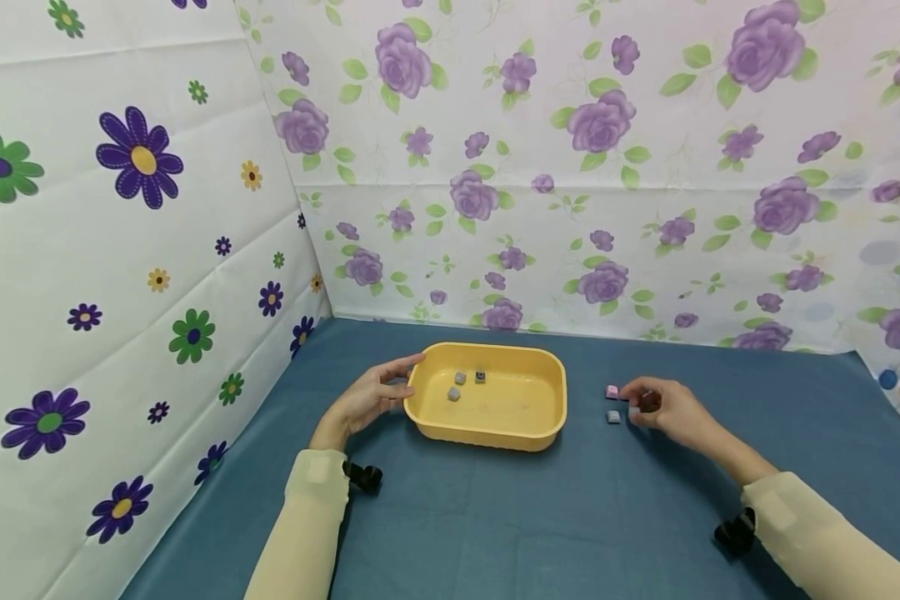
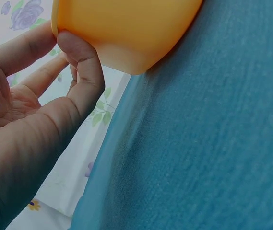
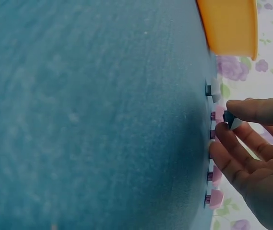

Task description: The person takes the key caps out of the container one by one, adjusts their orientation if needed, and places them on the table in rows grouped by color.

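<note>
My left hand (image 1: 366,400) holds the left end of a yellow plastic tray (image 1: 487,436), its thumb and fingers pinching the rim in the left wrist view. To the right, my right hand (image 1: 671,408) pinches a small white keycap (image 3: 235,123) with a dark underside between thumb and fingertip, just above the cloth. Beside those fingers lie a pink keycap (image 1: 612,392) and a white keycap (image 1: 613,417). The right wrist view shows several more in a row, among them a pink keycap (image 3: 217,199); from the head view, the hand hides these. Inside the tray are two grey keycaps (image 1: 453,393) and a darker one (image 1: 480,377).
A blue cloth (image 1: 450,517) covers the table. White sheets with flower prints hang behind it as a back wall (image 1: 435,250) and along the left as a side wall (image 1: 120,333). Each wrist wears a black camera mount (image 1: 363,477).
</note>
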Demonstrator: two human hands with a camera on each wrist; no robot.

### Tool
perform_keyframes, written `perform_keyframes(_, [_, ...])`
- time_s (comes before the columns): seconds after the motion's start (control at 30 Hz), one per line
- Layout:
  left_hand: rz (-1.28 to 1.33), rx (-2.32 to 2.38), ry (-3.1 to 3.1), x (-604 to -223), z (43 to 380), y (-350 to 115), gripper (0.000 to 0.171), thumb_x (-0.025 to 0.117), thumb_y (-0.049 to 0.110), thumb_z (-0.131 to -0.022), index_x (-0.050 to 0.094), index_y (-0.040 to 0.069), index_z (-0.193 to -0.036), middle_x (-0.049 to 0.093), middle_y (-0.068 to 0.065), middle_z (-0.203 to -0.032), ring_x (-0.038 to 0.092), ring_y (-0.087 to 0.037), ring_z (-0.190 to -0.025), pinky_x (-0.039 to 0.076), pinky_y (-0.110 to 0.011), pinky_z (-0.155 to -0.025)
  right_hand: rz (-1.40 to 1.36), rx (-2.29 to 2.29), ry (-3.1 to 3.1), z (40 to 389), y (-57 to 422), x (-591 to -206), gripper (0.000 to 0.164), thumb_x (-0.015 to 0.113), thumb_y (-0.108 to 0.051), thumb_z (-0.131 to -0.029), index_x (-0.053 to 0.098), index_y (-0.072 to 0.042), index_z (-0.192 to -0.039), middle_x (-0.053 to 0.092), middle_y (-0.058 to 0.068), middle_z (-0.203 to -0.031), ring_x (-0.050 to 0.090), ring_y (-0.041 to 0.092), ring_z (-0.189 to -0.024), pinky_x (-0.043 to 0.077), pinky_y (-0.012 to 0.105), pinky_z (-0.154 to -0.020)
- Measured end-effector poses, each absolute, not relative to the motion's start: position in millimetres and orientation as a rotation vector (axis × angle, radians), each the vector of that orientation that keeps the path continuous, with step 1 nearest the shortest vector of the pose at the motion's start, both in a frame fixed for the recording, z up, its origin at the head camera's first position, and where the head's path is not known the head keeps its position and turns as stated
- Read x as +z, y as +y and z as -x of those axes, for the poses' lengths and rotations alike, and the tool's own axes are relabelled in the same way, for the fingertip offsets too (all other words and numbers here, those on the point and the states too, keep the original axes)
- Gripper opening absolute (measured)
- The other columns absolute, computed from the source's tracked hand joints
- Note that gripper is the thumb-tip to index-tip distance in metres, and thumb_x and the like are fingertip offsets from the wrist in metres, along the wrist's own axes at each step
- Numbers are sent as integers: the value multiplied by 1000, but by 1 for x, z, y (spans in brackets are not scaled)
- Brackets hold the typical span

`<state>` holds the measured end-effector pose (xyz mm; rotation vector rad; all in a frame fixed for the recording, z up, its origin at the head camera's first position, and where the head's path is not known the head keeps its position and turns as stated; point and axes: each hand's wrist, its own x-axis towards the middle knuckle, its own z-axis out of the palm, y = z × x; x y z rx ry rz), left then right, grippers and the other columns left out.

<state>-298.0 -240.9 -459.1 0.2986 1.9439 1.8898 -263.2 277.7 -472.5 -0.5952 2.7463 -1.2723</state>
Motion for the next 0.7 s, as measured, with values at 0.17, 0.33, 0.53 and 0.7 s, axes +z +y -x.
perform_keyframes(0.17, [-300, 1895, 1939, -460, 298, -241, 66, 61, -1, -103, 39, 15, -163, 42, -18, -137, 60, -23, -105, 58, -32, -89, 626, -1238, 2765, 264, 277, -476, 26, 73, 4, -93, 70, -1, -118, 62, 9, -95, 54, 16, -74, 46, 31, -62])
perform_keyframes(0.33, [-302, 1893, 1936, -461, 299, -242, 65, 60, -1, -103, 39, 15, -163, 42, -19, -137, 60, -23, -107, 58, -32, -90, 634, -1184, 2804, 265, 276, -479, 26, 73, 7, -92, 71, -1, -116, 62, 7, -92, 52, 16, -72, 45, 31, -62])
perform_keyframes(0.53, [-295, 1894, 1944, -462, 300, -243, 65, 60, -1, -103, 39, 15, -163, 42, -18, -135, 61, -25, -108, 58, -33, -90, 653, -1158, 2819, 264, 271, -478, 25, 74, 7, -91, 72, -4, -112, 61, 7, -92, 51, 17, -74, 44, 31, -63])
perform_keyframes(0.7, [-292, 1885, 1949, -462, 301, -243, 65, 60, 0, -103, 39, 15, -163, 43, -18, -135, 60, -25, -109, 58, -33, -90, 671, -1127, 2849, 263, 268, -479, 25, 76, 7, -90, 72, -6, -110, 60, 5, -91, 49, 17, -75, 42, 32, -64])
